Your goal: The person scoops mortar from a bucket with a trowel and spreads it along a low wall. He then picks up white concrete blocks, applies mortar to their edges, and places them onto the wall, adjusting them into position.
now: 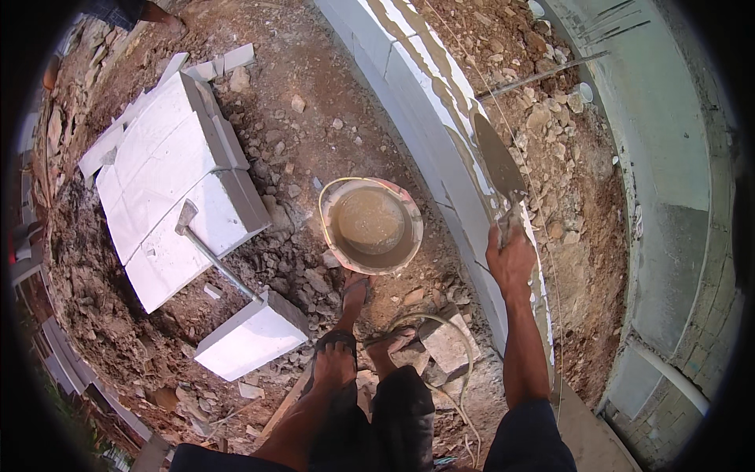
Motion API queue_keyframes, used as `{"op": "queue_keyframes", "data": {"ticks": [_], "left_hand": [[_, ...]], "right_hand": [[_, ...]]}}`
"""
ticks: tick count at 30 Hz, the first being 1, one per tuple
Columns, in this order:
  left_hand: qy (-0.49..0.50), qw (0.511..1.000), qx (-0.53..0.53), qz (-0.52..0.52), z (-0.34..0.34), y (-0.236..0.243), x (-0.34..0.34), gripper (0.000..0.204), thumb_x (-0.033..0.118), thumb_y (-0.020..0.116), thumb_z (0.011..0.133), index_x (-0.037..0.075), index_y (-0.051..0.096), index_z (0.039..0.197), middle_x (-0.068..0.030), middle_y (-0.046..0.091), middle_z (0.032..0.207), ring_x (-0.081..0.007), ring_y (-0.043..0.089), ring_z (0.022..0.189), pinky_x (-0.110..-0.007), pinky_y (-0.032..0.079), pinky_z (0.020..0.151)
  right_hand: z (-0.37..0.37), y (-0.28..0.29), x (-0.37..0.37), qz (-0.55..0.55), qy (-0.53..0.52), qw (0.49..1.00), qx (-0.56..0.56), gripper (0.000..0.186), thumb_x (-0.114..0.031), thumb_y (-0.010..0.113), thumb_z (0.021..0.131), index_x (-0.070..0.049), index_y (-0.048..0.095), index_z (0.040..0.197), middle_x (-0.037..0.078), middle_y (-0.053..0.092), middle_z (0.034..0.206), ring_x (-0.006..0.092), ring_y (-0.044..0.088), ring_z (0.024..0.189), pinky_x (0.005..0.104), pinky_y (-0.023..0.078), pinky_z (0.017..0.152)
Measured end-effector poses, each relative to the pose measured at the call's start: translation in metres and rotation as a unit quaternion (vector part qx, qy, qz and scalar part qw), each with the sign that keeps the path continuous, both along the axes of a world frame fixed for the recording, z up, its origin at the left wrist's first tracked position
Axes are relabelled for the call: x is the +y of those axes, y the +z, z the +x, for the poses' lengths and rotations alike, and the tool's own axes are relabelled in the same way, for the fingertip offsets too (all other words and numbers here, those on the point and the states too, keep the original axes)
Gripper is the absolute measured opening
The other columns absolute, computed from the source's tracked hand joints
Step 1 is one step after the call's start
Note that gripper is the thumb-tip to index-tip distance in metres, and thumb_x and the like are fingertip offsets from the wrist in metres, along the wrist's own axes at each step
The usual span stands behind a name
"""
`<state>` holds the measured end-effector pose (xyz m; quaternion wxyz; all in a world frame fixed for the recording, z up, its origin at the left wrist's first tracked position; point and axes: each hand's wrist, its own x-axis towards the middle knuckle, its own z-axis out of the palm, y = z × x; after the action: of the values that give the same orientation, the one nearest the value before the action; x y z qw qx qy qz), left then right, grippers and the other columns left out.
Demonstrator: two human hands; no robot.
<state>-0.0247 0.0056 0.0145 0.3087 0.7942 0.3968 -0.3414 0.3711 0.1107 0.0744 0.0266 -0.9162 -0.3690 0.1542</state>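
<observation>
My right hand (511,258) is closed around the handle of a trowel (499,159). The trowel's grey, mortar-smeared blade points away from me over the top of a low wall of pale blocks (409,94). Uneven strips of wet mortar (447,88) run along that top. My left hand (334,366) rests on my knee, its fingers lying over the dark trouser cloth, with no tool in it. A bucket (370,220) of wet mortar with a yellow handle stands on the ground left of the wall, just beyond my feet.
White blocks (169,189) lie stacked at the left, with a hammer (216,250) leaning across to a single block (255,334). A string line (543,236) runs along the wall. A hose (468,338) curls by my feet. Another person's foot (165,17) shows at upper left.
</observation>
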Motion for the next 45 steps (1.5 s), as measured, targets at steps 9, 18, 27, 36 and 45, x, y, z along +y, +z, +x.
{"op": "queue_keyframes", "data": {"ticks": [9,18,27,36,45], "left_hand": [[0.05,0.997,-0.064,-0.017,-0.016,-0.008,0.011,0.026,0.022,0.055,0.085,0.003,0.065,0.099,-0.0166,0.061,0.105,-0.0348,0.06,0.101,-0.048,0.05,0.086],[0.114,0.992,-0.048,-0.041,-0.012,-0.004,0.019,0.023,0.018,0.054,0.085,0.004,0.066,0.098,-0.0156,0.062,0.104,-0.0344,0.06,0.1,-0.048,0.05,0.084],[0.176,0.978,-0.035,-0.105,0.0,0.002,0.034,0.028,0.024,0.054,0.087,0.006,0.066,0.106,-0.0167,0.059,0.117,-0.0372,0.056,0.113,-0.05,0.048,0.092],[0.206,0.971,-0.037,-0.115,0.007,-0.005,0.017,0.034,0.027,0.06,0.085,0.005,0.064,0.111,-0.0156,0.058,0.117,-0.0367,0.056,0.112,-0.05,0.051,0.085],[0.265,0.956,-0.048,-0.116,0.018,-0.008,0.001,0.05,0.047,0.061,0.087,0.021,0.056,0.129,-0.0153,0.059,0.121,-0.0378,0.056,0.114,-0.052,0.049,0.09]], "right_hand": [[-0.124,-0.25,0.013,-0.283,0.178,0.93,0.152,0.031,-0.024,0.066,0.08,-0.005,0.07,0.104,0.016,0.072,0.102,0.032,0.071,0.094,0.0408,0.057,0.081],[-0.104,-0.256,-0.053,-0.167,-0.01,0.903,0.396,0.035,-0.028,0.066,0.082,0.002,0.069,0.1,0.017,0.071,0.095,0.0296,0.071,0.083,0.04,0.057,0.068],[-0.019,-0.033,0.112,0.083,-0.1,0.755,0.643,0.031,-0.011,0.055,0.082,0.0,0.056,0.111,0.008,0.056,0.079,0.0167,0.058,0.059,0.031,0.051,0.051],[0.002,-0.004,0.462,0.115,0.152,0.97,0.148,0.037,-0.026,0.067,0.08,0.005,0.066,0.101,0.021,0.07,0.092,0.0309,0.07,0.085,0.0403,0.055,0.074],[-0.001,-0.017,0.507,0.147,0.131,0.98,-0.03,0.042,-0.027,0.061,0.077,0.006,0.069,0.102,0.029,0.068,0.102,0.0416,0.067,0.101,0.0456,0.052,0.088]]}}
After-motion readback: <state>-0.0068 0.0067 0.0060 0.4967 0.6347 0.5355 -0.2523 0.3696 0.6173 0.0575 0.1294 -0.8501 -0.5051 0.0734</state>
